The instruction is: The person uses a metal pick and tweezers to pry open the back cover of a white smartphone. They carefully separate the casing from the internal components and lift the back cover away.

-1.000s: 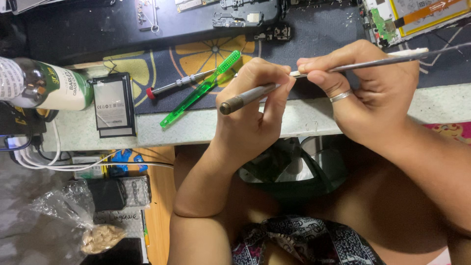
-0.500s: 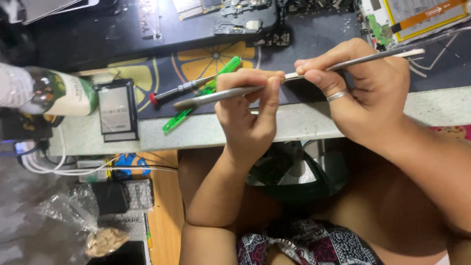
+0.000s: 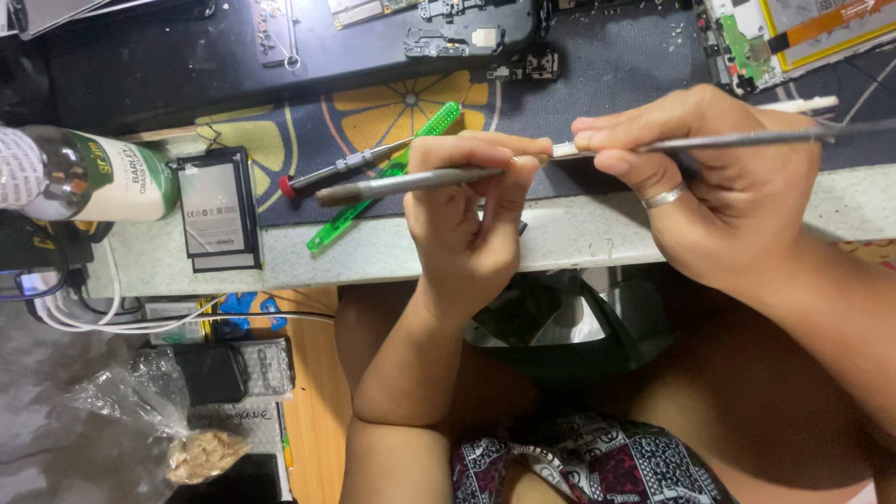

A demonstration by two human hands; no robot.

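Left hand [image 3: 467, 233] pinches a grey metal tool [image 3: 411, 182]; right hand [image 3: 709, 177] grips what looks like thin tweezers [image 3: 737, 142], above the desk [image 3: 579, 238].

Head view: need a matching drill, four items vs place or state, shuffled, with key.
Items:
1. long metal tool
2. green plastic stick
3. flat battery
4. ring

Places or states:
A. lies flat at the bench edge, beside a bottle
B. on a finger of the right hand
C. gripped in the fingers of the left hand
D. lies slanted across the patterned mat, next to a red-capped screwdriver

Pairs: 1-C, 2-D, 3-A, 4-B
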